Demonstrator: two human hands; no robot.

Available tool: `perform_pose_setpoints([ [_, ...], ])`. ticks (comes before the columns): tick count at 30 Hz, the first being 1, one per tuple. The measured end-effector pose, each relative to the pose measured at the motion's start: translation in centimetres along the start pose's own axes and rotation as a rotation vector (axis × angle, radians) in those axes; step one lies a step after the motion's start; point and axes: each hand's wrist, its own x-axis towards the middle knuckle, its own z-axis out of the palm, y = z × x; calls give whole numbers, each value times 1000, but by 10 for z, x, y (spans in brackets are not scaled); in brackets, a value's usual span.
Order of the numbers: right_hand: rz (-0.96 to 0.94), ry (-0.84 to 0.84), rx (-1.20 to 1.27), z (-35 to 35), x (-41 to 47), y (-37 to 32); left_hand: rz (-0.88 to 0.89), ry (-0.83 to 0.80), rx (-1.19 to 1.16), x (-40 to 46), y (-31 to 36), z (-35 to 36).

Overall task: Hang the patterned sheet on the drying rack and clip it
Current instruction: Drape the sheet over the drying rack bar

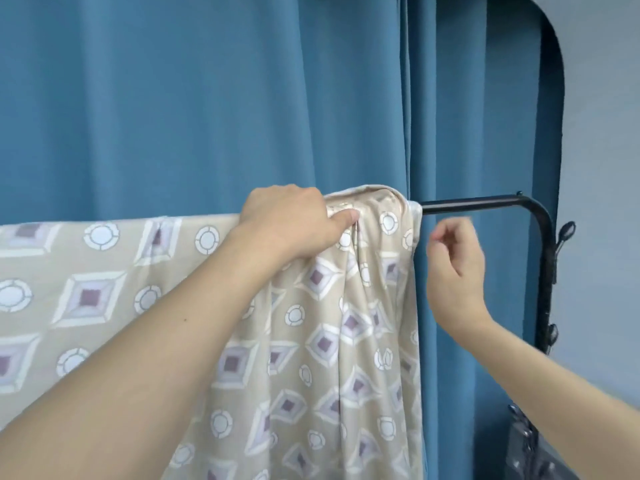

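Head view, sheet: patterned sheet [311, 341] draped over the black rack bar [474, 205].
Left hand [291, 223]: gripping bunched fabric on top.
Right hand [453, 268]: at 3 o'clock, fingers loosely curled (holding nothing I can see).

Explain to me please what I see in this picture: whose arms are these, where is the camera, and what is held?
There is no machine here. A person wears one camera on the head, looking forward and down, so both arms reach into the picture from below.

The left hand grips the bunched top of the patterned sheet, a beige cloth with diamonds and circles. The sheet already hangs over the black bar of the drying rack; part of the bar is bare at the right.

The right hand is beside the sheet's right edge, fingers curled. It is blurred, so I cannot tell whether it holds something small.

Dark clips sit on the rack's right post. No clip is seen on the sheet yet. Behind hangs a blue curtain.
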Motion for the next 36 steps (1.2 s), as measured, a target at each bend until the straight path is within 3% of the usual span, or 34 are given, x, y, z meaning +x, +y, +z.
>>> perform_pose_setpoints([
  [5, 704, -569, 210, 0, -48, 44, -9, -2, -2, 2, -2, 5],
  [8, 914, -893, 339, -3, -52, 60, -14, 18, 11, 3, -8, 9],
  [10, 944, -970, 277, -4, -53, 69, 3, 41, 23, 2, -11, 10],
  [13, 975, -866, 7, -3, -61, 77, 47, 85, 25, -1, -11, 9],
  [17, 1046, -701, -65, -5, -65, 87, 55, 71, 12, -1, -11, 7],
  [21, 1040, -755, -170, -4, -49, 53, 42, 57, -16, -2, -14, 5],
  [24, 1021, -478, -123, -8, -22, 29, 34, 25, -20, -4, -17, 5],
  [28, 838, -113, 74, -29, 49, -25, -3, -48, -65, -3, -21, 2],
  [31, 654, -48, 132, -45, 108, -71, -10, -105, -106, -4, -20, -7],
  [36, 390, 50, -6, -31, 189, -126, -17, -271, -157, 0, -18, -19],
])
